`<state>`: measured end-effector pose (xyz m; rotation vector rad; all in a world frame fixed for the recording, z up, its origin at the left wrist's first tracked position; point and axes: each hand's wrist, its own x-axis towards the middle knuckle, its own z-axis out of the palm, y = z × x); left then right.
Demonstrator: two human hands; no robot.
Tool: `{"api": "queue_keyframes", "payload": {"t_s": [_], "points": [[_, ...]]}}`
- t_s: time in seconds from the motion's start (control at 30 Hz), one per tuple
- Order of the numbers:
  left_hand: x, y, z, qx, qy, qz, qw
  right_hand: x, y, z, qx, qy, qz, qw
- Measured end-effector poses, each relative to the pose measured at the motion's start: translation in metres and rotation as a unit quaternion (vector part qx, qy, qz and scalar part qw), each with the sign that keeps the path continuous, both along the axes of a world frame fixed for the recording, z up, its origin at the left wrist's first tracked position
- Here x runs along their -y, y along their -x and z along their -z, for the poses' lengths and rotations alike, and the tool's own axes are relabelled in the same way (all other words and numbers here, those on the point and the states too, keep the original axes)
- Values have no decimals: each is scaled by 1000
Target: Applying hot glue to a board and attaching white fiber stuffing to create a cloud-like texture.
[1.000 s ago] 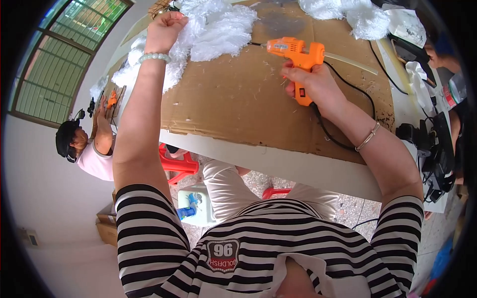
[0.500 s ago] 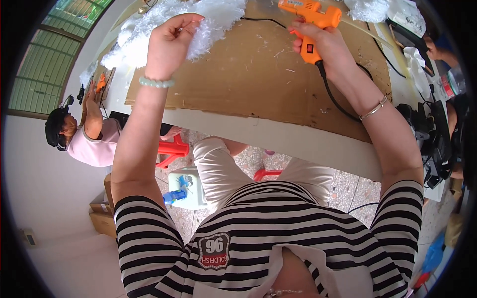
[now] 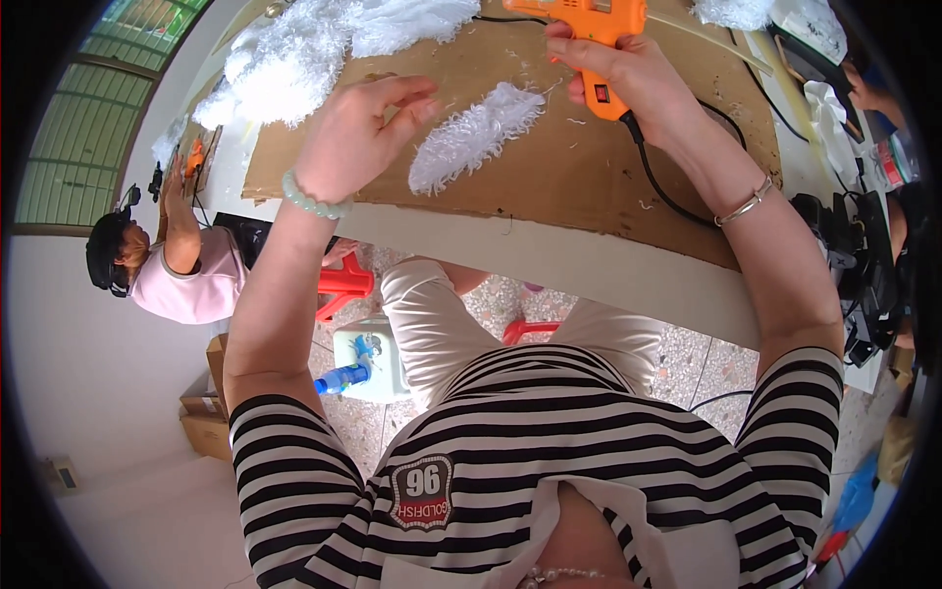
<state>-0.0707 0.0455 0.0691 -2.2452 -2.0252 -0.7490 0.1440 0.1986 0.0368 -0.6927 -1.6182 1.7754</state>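
Observation:
My right hand (image 3: 643,88) is wrapped round the handle of an orange hot glue gun (image 3: 597,22), its black cord running down beside my forearm. A strip of white, fringed, fluffy material (image 3: 475,137) lies on the brown cardboard (image 3: 589,177) between my hands. Just left of that strip, my left hand (image 3: 353,137) hovers with thumb and fingers apart, holding nothing I can see. Beyond it is a heap of the same white fluffy pieces (image 3: 285,64).
The cardboard covers a white table, whose near edge (image 3: 549,265) runs before my lap. More white fluff (image 3: 734,12) and black devices with cables (image 3: 849,255) stand on the right. Another person (image 3: 186,270) sits at far left. A blue-capped container (image 3: 373,363) is on the floor.
The white fluffy strip, in my left hand before, now lies on the cardboard. My left hand has moved right and nearer, fingers parted. The glue gun has shifted slightly left.

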Motion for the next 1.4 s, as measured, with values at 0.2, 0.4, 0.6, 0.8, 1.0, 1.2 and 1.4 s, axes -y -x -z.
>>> {"api": "queue_keyframes", "payload": {"t_s": [0.2,0.4,0.6,0.8,1.0,1.2,1.4], "points": [[-15,-16,24,-23,12,42,999,3,-1,1,36,-19,-55,998],[-5,-36,21,-132,-68,114,982,3,-1,2,25,-43,-107,993],[13,-53,32,-254,-143,164,942,10,1,2,72,-75,-144,984],[28,-67,34,-233,-124,124,957,13,4,13,75,-171,-158,969],[40,-55,39,35,-72,9,997,20,4,13,132,-226,-137,955],[35,-54,44,19,-110,7,994,28,2,9,157,-200,-126,959],[38,-49,40,88,-99,-26,991,28,3,13,89,-178,-112,974]]}}
